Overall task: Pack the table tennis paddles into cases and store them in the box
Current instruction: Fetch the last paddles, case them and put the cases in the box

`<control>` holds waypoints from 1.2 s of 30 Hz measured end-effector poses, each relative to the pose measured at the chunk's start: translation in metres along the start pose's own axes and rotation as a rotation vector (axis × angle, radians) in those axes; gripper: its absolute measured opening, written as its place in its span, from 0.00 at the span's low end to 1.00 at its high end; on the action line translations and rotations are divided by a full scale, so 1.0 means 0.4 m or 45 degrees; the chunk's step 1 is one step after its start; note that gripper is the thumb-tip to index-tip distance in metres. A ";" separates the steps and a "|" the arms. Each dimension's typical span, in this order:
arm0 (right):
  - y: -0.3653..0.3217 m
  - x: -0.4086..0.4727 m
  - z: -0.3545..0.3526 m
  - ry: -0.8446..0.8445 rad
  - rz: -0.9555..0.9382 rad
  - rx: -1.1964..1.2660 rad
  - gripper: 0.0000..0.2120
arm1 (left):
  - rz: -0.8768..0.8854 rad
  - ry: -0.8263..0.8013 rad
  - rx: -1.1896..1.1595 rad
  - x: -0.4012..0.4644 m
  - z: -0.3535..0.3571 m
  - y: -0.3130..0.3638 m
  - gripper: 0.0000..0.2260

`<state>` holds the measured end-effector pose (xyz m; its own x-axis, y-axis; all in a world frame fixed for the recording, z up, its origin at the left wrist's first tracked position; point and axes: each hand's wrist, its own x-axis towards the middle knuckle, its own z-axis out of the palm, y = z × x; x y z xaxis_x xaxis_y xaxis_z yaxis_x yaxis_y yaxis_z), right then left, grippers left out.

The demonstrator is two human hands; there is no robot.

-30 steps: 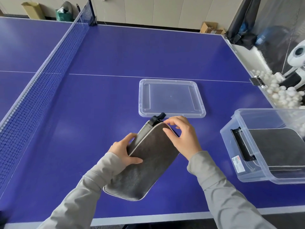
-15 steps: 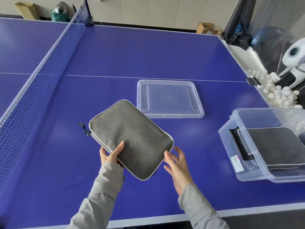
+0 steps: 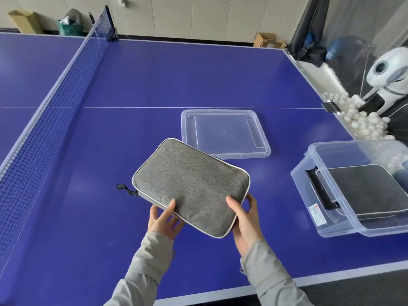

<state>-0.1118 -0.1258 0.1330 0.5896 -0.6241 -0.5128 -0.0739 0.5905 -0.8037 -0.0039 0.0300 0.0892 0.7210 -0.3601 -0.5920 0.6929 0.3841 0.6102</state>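
**Two hands lift a zipped grey case over the table**

One blue table tennis table (image 3: 198, 74) fills the view, its net (image 3: 50, 111) running along the far left side. On the table to the right of the grey case (image 3: 189, 186) stands a clear plastic box (image 3: 331, 219), tilted toward the camera, with a second dark grey case (image 3: 364, 191) lying flat inside it and a black latch handle (image 3: 320, 191) on its near wall. Just beyond the held case lies the clear lid (image 3: 225, 133), flat on the table; the case's far corner overlaps the lid's near left corner in the view. The grey case itself is closed, edged in pale piping, and held slightly above the table surface, tilted, with a dark zipper pull (image 3: 123, 188) hanging off its left edge. The left hand (image 3: 163, 219) grips the case's near left edge, thumb on top and fingers beneath. The right hand (image 3: 245, 219) grips the near right corner, thumb pressed on the fabric and fingers curled under. The hands sit apart, the case spanning between them. Beyond the table's right edge, well apart from the case, a heap of white balls (image 3: 362, 122) lies beside a white ball machine (image 3: 388, 71).
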 end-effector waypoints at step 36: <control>-0.375 -0.118 -0.595 0.253 -0.470 -0.443 0.15 | 0.296 -0.395 0.889 -0.126 0.325 -0.153 0.26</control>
<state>-0.3200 -0.3069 0.2057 0.4656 -0.8627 -0.1977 -0.1725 0.1307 -0.9763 -0.0817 -0.0859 0.1502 0.7457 -0.5960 -0.2980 0.2948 -0.1059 0.9497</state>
